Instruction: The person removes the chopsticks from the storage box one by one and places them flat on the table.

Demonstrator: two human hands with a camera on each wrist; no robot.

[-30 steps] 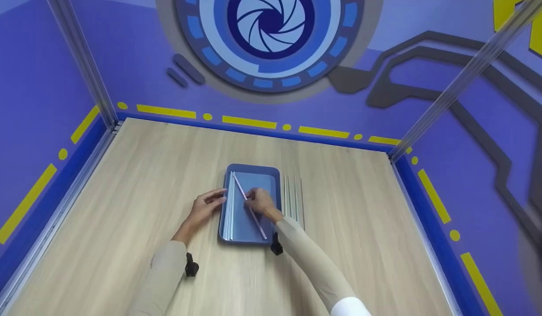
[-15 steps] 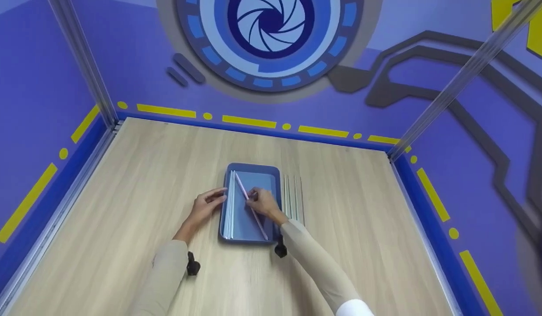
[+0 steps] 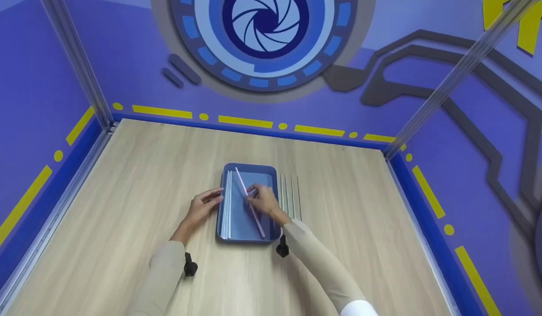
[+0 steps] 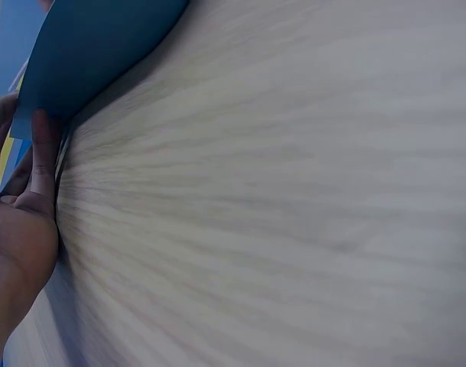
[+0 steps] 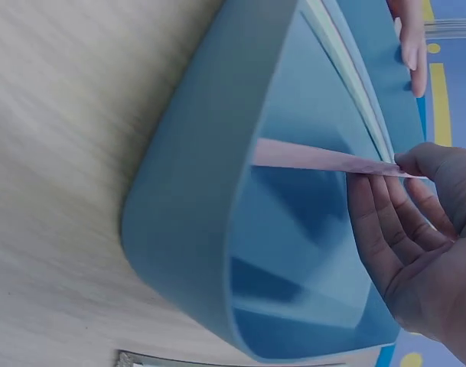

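Note:
In the head view a blue tray [image 3: 250, 166] lies on the table. My right hand [image 3: 264, 199] pinches a long thin pink stick [image 3: 257, 220] between thumb and fingers, slanted over the tray's floor. The right wrist view shows that pink stick [image 5: 309, 156] under the thumb, with the other fingers extended below it. Several pale sticks [image 3: 227, 206] lie side by side along the tray's left wall. At that wall, my left hand [image 3: 201, 207] pinches the rim; in the left wrist view one finger [image 4: 43, 149] presses the wall's outer face.
Several silvery sticks [image 3: 290, 193] lie parallel on the wooden table [image 3: 174, 149], just right of the tray. Blue panels [image 3: 323, 105] with yellow dashes bound the table at the back and both sides. Metal posts [image 3: 76, 61] stand at the corners.
The pink stick has shifted slightly right, its far end away from the pale sticks, and stands at a steeper angle. My left hand keeps its place at the tray.

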